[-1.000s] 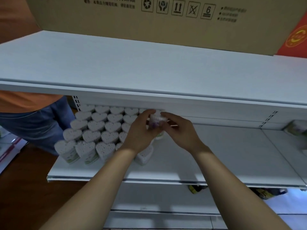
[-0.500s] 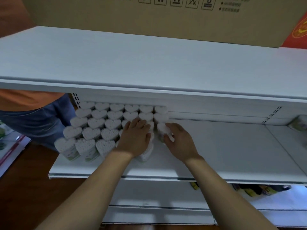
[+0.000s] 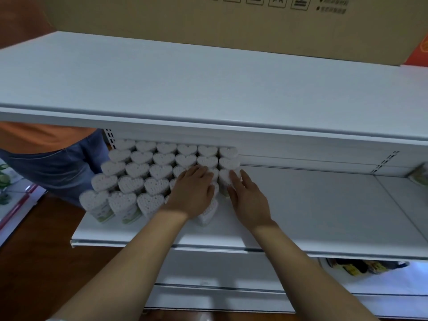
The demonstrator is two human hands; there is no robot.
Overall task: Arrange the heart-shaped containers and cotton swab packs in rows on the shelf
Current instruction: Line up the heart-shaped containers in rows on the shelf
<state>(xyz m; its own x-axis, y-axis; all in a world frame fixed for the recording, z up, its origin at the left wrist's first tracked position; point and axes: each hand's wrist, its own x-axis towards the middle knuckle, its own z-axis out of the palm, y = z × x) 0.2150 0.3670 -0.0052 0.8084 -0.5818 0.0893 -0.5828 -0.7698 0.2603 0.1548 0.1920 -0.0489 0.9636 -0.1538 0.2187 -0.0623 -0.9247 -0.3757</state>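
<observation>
- My left hand (image 3: 193, 193) lies flat, fingers straight and together, palm down on top of the heart-shaped containers (image 3: 148, 167) at the right end of the block.
- My right hand (image 3: 249, 200) is just beside it, fingers straight and slightly spread, the fingertips (image 3: 232, 176) touching the front container (image 3: 225, 179) of the rightmost column; I am gripping nothing.
- One container (image 3: 208, 213) pokes out from under my left palm, a little forward of the others.
- The containers stand upright in packed rows on the left part of the middle shelf (image 3: 312, 216), reaching back to the rear panel.
- The upper shelf (image 3: 208, 89) overhangs them and carries a cardboard box (image 3: 162, 19).
- To the left, behind the shelving, stands a person in an orange top (image 3: 34, 137) and jeans.
- Dark packets (image 3: 354, 267) show on the lower level, too blurred to identify.
</observation>
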